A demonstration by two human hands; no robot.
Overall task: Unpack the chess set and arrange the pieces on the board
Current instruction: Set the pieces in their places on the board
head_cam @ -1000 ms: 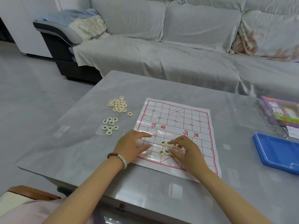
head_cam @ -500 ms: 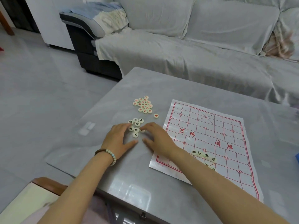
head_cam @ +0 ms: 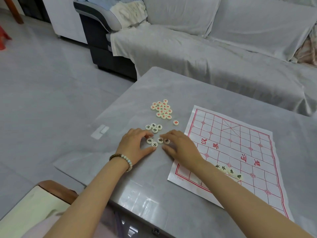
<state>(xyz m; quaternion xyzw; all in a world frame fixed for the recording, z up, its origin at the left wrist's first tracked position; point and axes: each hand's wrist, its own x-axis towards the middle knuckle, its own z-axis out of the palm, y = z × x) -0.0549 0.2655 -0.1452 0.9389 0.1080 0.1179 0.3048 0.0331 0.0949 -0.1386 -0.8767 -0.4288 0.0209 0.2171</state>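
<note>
Two hands work at a grey, glossy table (head_cam: 137,172), and behind it stands a long sofa (head_cam: 205,54) under a loose pale cloth. On the right part of the table lies the board (head_cam: 240,143), a thin flat sheet with a red grid and red characters. Its sides run oblique to the table edge, with the near left corner toward the person. The right forearm crosses this corner.

The left hand (head_cam: 135,146), with a bead bracelet (head_cam: 122,158) at the wrist, and the right hand (head_cam: 180,146) meet on the bare table left of the board. Between them lie four black pieces (head_cam: 154,144), round cream discs, flat and face up. On each hand the forefinger and thumb curve narrowly around two of them. I cannot tell whether any disc is lifted.

Just beyond lies a black group (head_cam: 154,127) of four more, then a lone red piece (head_cam: 175,122), and farther a tight red pile (head_cam: 162,109). On the board, a row of pieces (head_cam: 229,170) slants toward the near right.
</note>
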